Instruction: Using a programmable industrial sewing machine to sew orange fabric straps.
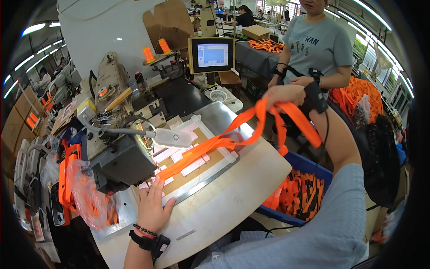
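My right hand (286, 95) is raised over the table's right side, closed around long orange webbing straps (197, 153). From it, loops and a loose end hang down, while the rest stretches left under the head of an industrial sewing machine (123, 166). Beside that head, my left hand (154, 207) lies with fingers extended near the straps' left end, on a template plate (204, 177). The plate has a metal edge and a brown board with white and pink pieces. What lies directly under the left fingertips is hidden.
A blue bin (264, 211) of orange and black straps stands below the table (233, 197) at right. Another person (316, 49) stands across from me. A lamp (172, 138) juts over the plate; a control screen (212, 54) stands behind. Plastic-wrapped orange pieces (89, 188) lie left.
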`<state>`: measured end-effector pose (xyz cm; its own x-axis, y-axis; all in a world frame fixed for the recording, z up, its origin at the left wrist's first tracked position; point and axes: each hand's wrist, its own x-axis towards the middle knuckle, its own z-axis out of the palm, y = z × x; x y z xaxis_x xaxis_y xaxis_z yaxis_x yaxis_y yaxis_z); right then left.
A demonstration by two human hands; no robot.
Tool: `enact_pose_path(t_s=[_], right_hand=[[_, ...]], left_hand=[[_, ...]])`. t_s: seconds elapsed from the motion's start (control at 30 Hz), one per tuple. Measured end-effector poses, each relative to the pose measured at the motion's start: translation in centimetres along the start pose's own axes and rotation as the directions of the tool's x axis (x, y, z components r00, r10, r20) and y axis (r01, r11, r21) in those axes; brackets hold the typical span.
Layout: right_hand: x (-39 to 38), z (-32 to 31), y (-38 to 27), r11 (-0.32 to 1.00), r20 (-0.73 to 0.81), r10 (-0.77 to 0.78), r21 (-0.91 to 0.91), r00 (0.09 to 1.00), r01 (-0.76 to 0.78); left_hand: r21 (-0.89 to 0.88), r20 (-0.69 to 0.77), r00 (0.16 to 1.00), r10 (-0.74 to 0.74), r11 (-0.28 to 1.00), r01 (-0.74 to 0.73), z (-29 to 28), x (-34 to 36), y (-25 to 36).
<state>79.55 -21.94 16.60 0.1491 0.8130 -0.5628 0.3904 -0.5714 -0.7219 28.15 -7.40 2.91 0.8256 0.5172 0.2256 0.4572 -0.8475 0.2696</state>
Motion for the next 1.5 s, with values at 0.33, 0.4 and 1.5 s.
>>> enact_pose_path(t_s=[0.33,0.4,1.5], right_hand=[[6.6,14.8,-6.6,0.387,-0.211,-0.154,0.886,0.965,0.255],[7.2,16.7,-5.4,0.256,-0.124,-0.154,0.953,0.98,0.16],[4.9,29.0,-7.5,0.477,-0.087,-0.846,-0.567,0.526,0.672]], left_hand=[[0.048,-0.043,0.999,-0.03,0.998,0.032,0.6,-0.8,-0.9],[0.039,-0.037,0.998,-0.047,0.998,0.048,1.0,-0.8,-1.1],[-0.04,-0.17,0.983,-0.072,0.997,0.066,5.0,0.4,-1.1]])
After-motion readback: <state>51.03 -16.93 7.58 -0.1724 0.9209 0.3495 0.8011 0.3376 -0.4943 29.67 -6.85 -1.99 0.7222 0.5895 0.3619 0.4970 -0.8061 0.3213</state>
